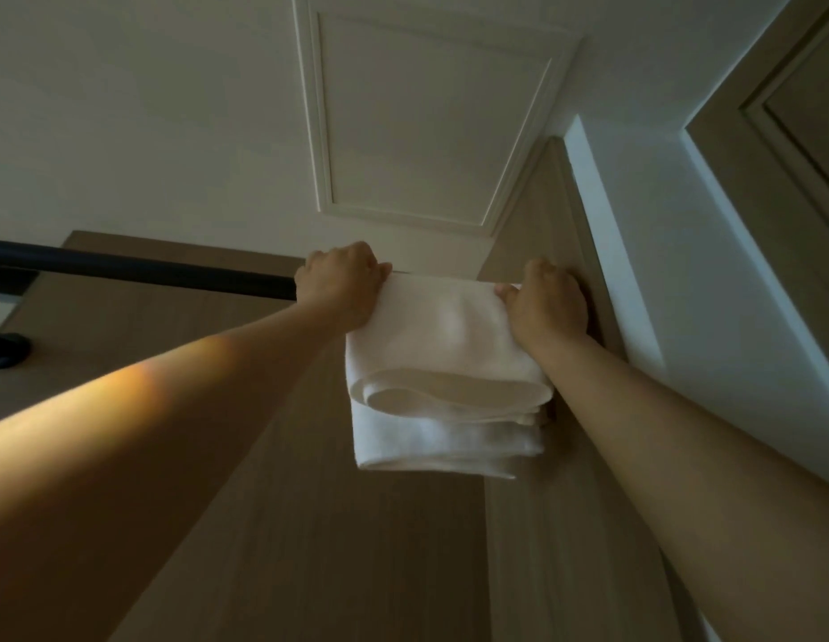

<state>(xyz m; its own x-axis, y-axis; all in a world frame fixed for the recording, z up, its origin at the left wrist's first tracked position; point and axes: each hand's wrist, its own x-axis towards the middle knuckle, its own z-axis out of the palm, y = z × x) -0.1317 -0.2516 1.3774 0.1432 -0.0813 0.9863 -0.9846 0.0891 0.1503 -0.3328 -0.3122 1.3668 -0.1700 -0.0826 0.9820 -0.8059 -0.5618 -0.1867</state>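
From nine o'clock a dark rail [139, 271] runs across a wood-grain wall [287, 525] toward the middle, with its bracket [7, 352] low at the left edge. The left hand [341, 282] curls over the rail, gripping the top left edge of a folded white towel [442, 363]. The towel hangs at the centre, seemingly draped over the rail, its layers drooping toward six o'clock, and the right hand [544, 303] grips its top right edge close to the wall. A framed white ceiling panel [426, 122] sits at twelve o'clock, and a wooden door frame [783, 108] fills two o'clock.
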